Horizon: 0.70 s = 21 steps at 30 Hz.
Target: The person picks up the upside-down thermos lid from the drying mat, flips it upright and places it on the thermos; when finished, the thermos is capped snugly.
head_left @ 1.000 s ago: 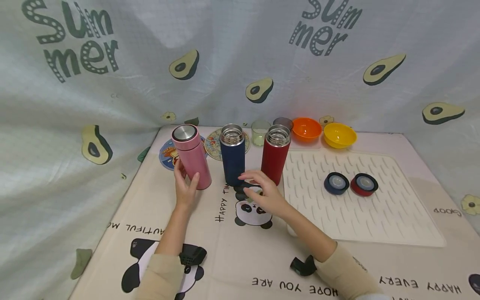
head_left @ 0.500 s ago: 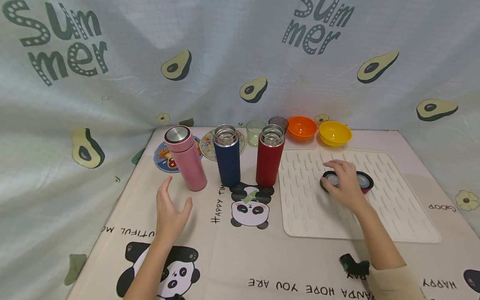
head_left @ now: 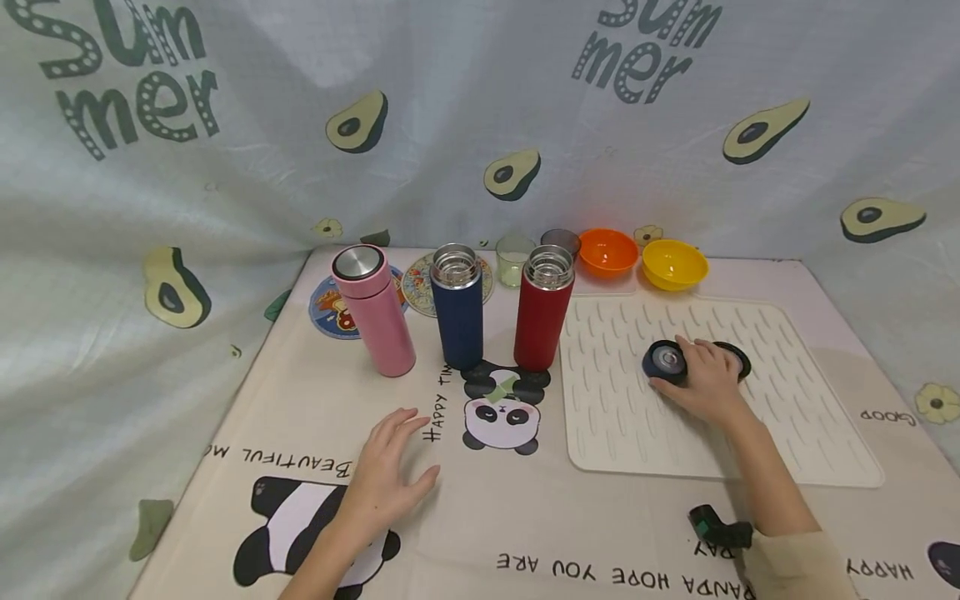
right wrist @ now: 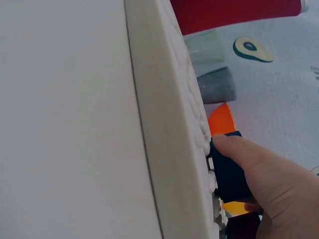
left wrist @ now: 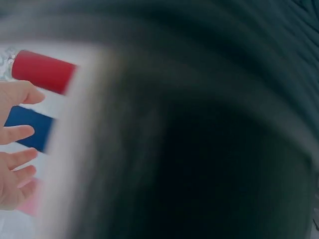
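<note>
Resting L hand [head_left: 390,479] flat and loose on the tablecloth, holding nothing. Blue flask [head_left: 458,307] stands open mid-table. R hand [head_left: 701,383] pinches blue lid [head_left: 664,362] on the mat [head_left: 637,433]; I'd lift straight, avoiding the red lid [head_left: 738,357] alongside.

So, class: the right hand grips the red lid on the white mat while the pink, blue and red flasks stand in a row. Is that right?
Not quite. The right hand grips the dark blue lid, not the red one, as the head view shows; the right wrist view agrees. It is on the white mat, and the flasks do stand in a row.
</note>
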Motion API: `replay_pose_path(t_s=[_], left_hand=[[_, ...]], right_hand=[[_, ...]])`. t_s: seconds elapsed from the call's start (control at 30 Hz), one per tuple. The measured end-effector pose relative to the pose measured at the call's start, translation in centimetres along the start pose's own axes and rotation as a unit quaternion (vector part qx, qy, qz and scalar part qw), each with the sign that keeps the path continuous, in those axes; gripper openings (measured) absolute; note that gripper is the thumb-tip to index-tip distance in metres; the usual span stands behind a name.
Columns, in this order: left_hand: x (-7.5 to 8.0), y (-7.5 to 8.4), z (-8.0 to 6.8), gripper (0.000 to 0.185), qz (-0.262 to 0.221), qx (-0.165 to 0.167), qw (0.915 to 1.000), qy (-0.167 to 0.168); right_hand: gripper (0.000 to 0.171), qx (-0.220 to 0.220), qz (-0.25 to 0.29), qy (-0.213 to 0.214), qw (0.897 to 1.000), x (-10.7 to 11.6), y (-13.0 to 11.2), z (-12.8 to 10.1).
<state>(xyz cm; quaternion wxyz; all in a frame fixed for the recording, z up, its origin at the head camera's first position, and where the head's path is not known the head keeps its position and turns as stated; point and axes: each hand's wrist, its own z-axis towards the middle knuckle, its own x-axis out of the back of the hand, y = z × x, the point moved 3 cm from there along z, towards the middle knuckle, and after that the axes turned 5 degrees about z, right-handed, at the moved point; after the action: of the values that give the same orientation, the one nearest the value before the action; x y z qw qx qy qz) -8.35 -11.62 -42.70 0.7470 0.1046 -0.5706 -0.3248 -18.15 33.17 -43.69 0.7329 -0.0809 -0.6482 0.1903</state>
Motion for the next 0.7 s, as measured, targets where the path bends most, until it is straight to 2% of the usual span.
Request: replay_pose_path(t_s=[0.13, 0.3, 0.4, 0.53, 0.6, 0.7], left_hand=[[-0.3, 0.3, 0.0, 0.059, 0.003, -0.013, 0.9999, -0.006], [0.4, 0.5, 0.3, 0.052, 0.031, -0.022, 0.9989, -0.028], [1.3, 1.0, 0.8, 0.046, 0.046, -0.038, 0.9974, -0.041], [2.4, 2.1, 2.0, 0.042, 0.034, -0.053, 0.997, -0.045], [2.5, 2.7, 2.7, 0.042, 0.021, -0.043, 0.9974, -0.054], [2.1, 3.7, 3.7, 0.043, 0.004, -0.008, 0.9969, -0.078]], right_hand=[[0.077, 0.0, -0.008, 0.023, 1.0, -0.2, 0.0, 0.3], [0.073, 0.01, 0.014, 0.044, 0.999, 0.2, -0.9, 0.6], [0.074, 0.024, 0.033, 0.052, 0.998, 0.8, -2.2, 0.7], [0.075, 0.057, 0.051, 0.07, 0.995, 1.8, -5.0, 0.8], [0.074, 0.085, 0.062, 0.081, 0.991, 2.3, -6.8, 0.7], [0.073, 0.132, 0.082, 0.093, 0.983, 2.6, -9.7, 0.4]])
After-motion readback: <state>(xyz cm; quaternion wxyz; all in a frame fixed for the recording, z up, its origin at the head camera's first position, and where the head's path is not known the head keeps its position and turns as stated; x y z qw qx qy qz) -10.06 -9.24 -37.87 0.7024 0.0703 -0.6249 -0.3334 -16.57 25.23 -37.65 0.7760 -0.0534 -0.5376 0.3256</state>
